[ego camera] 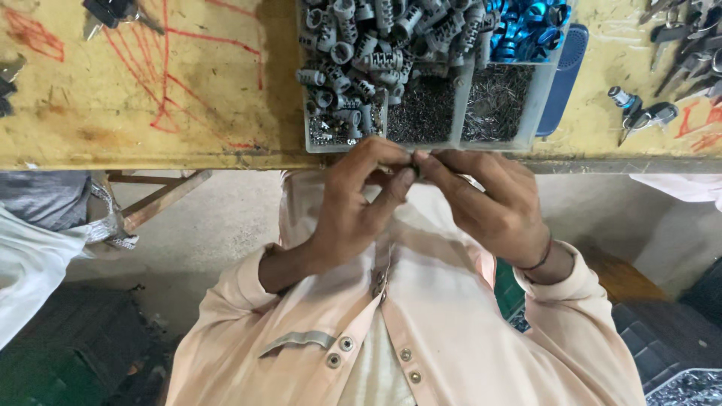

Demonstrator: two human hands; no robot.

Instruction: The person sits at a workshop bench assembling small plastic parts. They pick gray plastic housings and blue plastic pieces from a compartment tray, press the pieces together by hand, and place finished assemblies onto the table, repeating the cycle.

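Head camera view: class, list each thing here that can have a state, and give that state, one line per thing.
left hand: raised at the bench edge, fingertips pinching a small dark part
right hand: raised, fingertips meeting the left hand's on the same part
small dark part: held between both hands, mostly hidden
compartment tray: open, no lid
grey metal cylinders: heaped over the tray rim
blue rings: piled in one compartment

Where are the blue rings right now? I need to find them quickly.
In the head view, the blue rings sit top right of centre, in the clear tray's far-right compartment, beside the grey metal cylinders.
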